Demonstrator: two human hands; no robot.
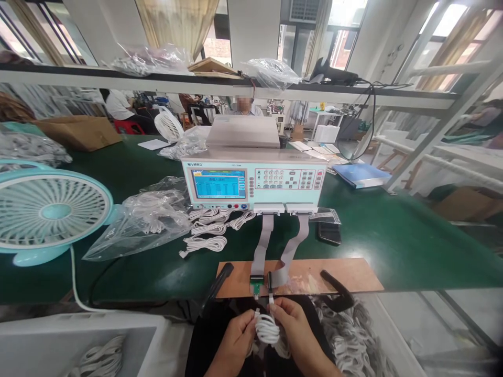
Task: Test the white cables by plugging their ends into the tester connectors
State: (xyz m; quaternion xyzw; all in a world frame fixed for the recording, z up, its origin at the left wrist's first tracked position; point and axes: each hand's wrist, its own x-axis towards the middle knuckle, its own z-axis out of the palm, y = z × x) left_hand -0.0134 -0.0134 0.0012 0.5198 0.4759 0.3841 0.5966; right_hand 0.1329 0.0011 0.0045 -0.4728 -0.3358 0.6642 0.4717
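Observation:
A coiled white cable [268,330] is between my two hands, just in front of the table edge. My left hand [239,335] is closed on one end of it, just below the metal port of a small green circuit board [257,288]. With thumb and finger, my right hand [291,319] pinches the other end, close to a second upright connector [270,283]. I cannot tell whether either plug is seated. Grey ribbon cables [264,243] run from these connectors up to a tester [253,180] with a lit blue screen.
A wooden board [334,275] lies along the table edge. Coiled white cables [206,243] and a plastic bag [145,220] lie left of the tester, near a fan [55,209]. A phone [329,233] lies right. Cables fill a white bin [153,335] and a pile [353,335] below.

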